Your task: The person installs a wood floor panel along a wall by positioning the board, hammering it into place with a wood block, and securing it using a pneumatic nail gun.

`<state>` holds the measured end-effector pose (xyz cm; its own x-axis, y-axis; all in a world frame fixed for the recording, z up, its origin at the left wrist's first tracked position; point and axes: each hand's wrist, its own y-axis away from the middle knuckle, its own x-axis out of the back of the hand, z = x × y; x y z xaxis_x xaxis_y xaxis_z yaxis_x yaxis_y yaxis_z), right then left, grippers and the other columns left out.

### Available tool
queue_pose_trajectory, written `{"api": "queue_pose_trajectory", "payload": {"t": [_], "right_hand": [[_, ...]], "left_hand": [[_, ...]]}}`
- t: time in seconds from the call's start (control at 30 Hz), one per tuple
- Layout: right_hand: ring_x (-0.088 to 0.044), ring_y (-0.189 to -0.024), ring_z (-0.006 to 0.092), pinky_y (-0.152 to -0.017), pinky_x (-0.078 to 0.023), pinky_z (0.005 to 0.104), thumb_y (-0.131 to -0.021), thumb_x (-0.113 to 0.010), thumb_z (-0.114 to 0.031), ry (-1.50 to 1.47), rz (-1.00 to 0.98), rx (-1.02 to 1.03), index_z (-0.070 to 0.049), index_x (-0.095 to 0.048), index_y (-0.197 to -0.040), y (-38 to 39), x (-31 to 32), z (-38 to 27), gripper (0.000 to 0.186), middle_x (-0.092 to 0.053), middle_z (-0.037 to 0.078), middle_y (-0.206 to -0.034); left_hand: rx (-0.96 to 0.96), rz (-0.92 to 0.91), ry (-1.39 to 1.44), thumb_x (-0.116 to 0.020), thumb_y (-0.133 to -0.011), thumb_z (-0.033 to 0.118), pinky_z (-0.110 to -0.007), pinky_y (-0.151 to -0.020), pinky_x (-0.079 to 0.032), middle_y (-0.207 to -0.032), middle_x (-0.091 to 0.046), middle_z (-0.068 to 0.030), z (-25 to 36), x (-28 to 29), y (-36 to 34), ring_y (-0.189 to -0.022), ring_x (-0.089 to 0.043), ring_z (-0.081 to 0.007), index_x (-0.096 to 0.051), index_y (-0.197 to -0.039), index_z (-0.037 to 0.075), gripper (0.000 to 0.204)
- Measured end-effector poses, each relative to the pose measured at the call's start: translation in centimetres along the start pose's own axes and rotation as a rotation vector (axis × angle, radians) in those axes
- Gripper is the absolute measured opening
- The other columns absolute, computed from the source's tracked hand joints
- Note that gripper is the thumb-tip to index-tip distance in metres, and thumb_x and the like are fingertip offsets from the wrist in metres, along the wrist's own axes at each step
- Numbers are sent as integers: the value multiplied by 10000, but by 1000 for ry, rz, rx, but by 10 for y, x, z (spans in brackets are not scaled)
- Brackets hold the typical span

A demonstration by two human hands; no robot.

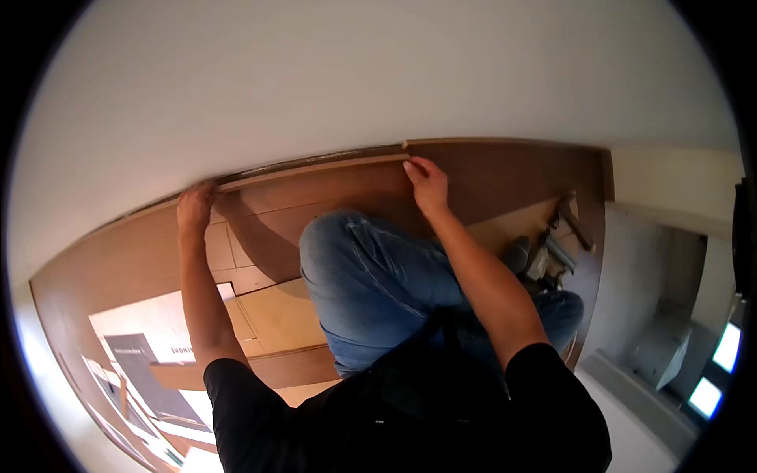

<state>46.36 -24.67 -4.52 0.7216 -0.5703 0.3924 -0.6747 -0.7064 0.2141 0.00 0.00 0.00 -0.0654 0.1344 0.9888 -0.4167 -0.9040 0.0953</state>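
Left hand [196, 207], right hand [428, 188] apart

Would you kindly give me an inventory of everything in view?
Held strip: one, brown, between the hands
Second strip: one, brown, by the wall, right
Wall: one large, off-white, top
Floor: one, brown, below wall
Pale boards: several, tan, left of legs
Printed sheets: several, white and grey, lower left
Jumbled items: several, brown and grey, beyond right forearm
Bright panels: two, bluish-white, far right
Jeans: one pair, blue, centre
Shirt: one, black, bottom
Left hand: one, bare, at held strip
Right hand: one, bare, pinching held strip
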Motion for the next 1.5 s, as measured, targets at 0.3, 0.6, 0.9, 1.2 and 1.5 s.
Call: {"api": "queue_pose_trajectory", "payload": {"t": [0.3,0.6,0.9,1.2,1.5], "right_hand": [[-705,-820,187,-773,-547,311,-889,-788,-271,-102,99,-84,-23,-775,-1042,-12,-14,12,292,-767,110,-919],[-688,-812,144,-764,-544,293,-883,-807,-238,-40,94,-80,3,-775,-1024,-9,-7,-15,281,-770,97,-905],[-667,-774,127,-741,-532,284,-883,-809,-246,-122,102,-88,-5,-772,-1000,-16,-17,-1,271,-759,94,-861],[-696,-922,429,-819,-546,489,-992,-630,-367,-226,128,-330,34,-673,-988,-5,-56,15,403,-714,260,-951],[-615,-1089,518,-935,-489,584,-1067,-434,-366,-60,-79,-338,73,-538,-1141,4,-66,-36,457,-648,352,-1113]], "left_hand": [[7,-21,-56,-741,-888,257,-444,-888,-533,-1133,-739,-71,5,6,0,-1068,-670,-328,-722,-1166,149,299],[-47,68,-103,-715,-903,220,-443,-926,-517,-1172,-717,-70,0,-2,7,-1103,-653,-331,-699,-1189,137,298],[41,13,-180,-682,-920,237,-497,-850,-528,-1097,-703,-129,15,5,8,-1034,-658,-369,-689,-1149,136,250],[5,6,-200,-641,-955,260,-527,-845,-533,-1151,-711,-119,20,-1,6,-1048,-657,-400,-694,-1203,176,268],[-2,-22,-192,-679,-946,310,-510,-776,-538,-1080,-732,-89,16,4,19,-986,-684,-367,-720,-1111,160,227]]}}
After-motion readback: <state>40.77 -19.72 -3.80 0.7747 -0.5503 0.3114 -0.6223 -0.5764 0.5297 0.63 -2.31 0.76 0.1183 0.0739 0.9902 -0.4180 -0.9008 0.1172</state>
